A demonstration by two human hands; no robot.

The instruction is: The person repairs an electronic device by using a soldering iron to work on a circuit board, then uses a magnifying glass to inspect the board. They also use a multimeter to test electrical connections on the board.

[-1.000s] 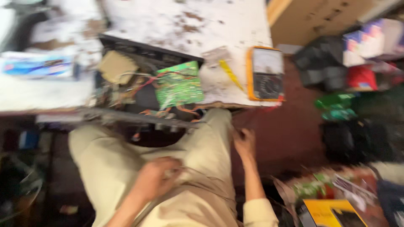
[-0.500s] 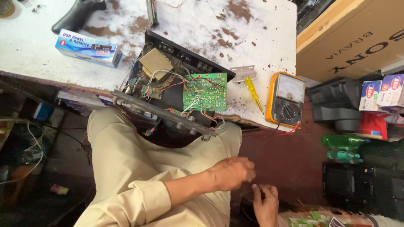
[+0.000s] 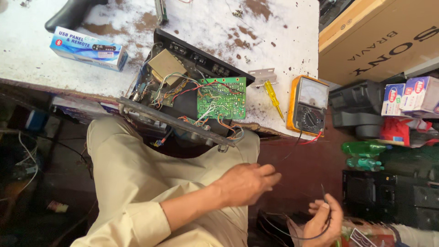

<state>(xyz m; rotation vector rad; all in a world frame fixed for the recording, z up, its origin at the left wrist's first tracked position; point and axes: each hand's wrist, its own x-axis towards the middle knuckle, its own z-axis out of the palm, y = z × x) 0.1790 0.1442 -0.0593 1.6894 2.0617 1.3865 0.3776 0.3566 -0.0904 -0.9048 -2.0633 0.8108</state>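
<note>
Low in the frame, right of centre, the right hand (image 3: 323,219) pinches a thin black wire (image 3: 325,208) between thumb and fingers; the wire rises a little above the fingertips and loops back under the hand toward the dark floor, where its far end is lost in shadow. The left hand (image 3: 247,183) reaches across the lap at lower centre, fingers loosely curled and close together, and I cannot tell whether anything sits inside them. The right forearm is cut off by the bottom edge.

At the table's (image 3: 283,27) near edge an opened amplifier (image 3: 183,100) hangs partly over the person's knees, its green circuit board (image 3: 222,98) tilted up among red, white and orange leads; the lower front is hidden by its own metal strip. Just right of it lie a yellow-handled screwdriver (image 3: 273,96) and an orange-cased meter (image 3: 308,105), whose red and black leads drop off the table edge.

Upper left, a small oblong blue and white box (image 3: 87,48) lies flat beside a dark object cut off by the top edge. Upper right, a big brown cardboard carton (image 3: 379,41) with dark lettering runs out of the frame. Below it, at the right edge, stand small white and red boxes (image 3: 411,96), a red packet and green bottles (image 3: 366,153), with black gear beneath too dim to make out.
</note>
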